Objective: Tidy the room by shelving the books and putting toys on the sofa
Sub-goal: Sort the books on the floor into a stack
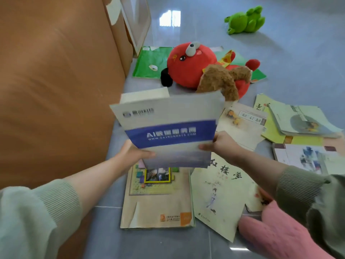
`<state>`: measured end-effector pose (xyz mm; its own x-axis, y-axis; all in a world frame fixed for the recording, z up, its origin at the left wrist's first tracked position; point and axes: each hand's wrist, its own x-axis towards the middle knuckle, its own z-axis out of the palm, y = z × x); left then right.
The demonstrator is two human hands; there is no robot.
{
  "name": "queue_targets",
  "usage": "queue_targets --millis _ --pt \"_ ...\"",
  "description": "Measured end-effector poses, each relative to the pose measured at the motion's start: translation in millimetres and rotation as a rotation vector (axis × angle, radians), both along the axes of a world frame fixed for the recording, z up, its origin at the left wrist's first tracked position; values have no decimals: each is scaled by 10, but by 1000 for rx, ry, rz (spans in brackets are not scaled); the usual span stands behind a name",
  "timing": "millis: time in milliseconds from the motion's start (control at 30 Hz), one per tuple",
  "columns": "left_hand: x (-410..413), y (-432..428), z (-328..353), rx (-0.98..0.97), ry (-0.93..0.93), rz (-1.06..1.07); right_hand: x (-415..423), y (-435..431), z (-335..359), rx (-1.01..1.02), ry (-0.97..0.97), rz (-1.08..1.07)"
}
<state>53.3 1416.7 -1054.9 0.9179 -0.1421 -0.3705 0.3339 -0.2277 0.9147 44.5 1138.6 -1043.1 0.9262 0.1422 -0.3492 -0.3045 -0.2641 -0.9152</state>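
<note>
Pale green ribbed sleeves (37, 208) nearest; left grip (131, 152) and right grip (222, 143) both clamped on white-and-blue glossy paperback book (168, 131), held above grey tiled floor (168, 243) beside brown sofa (56, 90). Step looks like book pickup. Next probably needs a carry to the shelf, which isn't in view; round red plush toy (190, 64) not yet on sofa

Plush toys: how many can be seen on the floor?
3: a green toy far at the top right, a red toy on the green book, a brown toy lying over it. The pink fluffy thing at the bottom right may be a fourth.
</note>
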Motion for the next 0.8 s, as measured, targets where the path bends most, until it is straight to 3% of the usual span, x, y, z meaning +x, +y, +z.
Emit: queue_targets --millis 100,200,367,467,633,700,800 --pt "8 36 16 -121 107 -42 -58 109 -72 31 -11 -9" --pt "13 41 -14 -131 92 -64 -104 166 -107 64 -17 -40" --pt "32 97 10 -147 114 -22 0 227 18 -127 -39 -39" --pt "66 265 19 -126 278 -64 11 305 100 -74 120 27" --pt "27 385 -17 194 701 -185 -186 411 -202 52 689 94" --pt "-40 401 -67 323 814 -250 -310 449 -320 6 759 98" --pt "-207 410 -255 548 827 -319 -461 515 -433 -74 767 119"
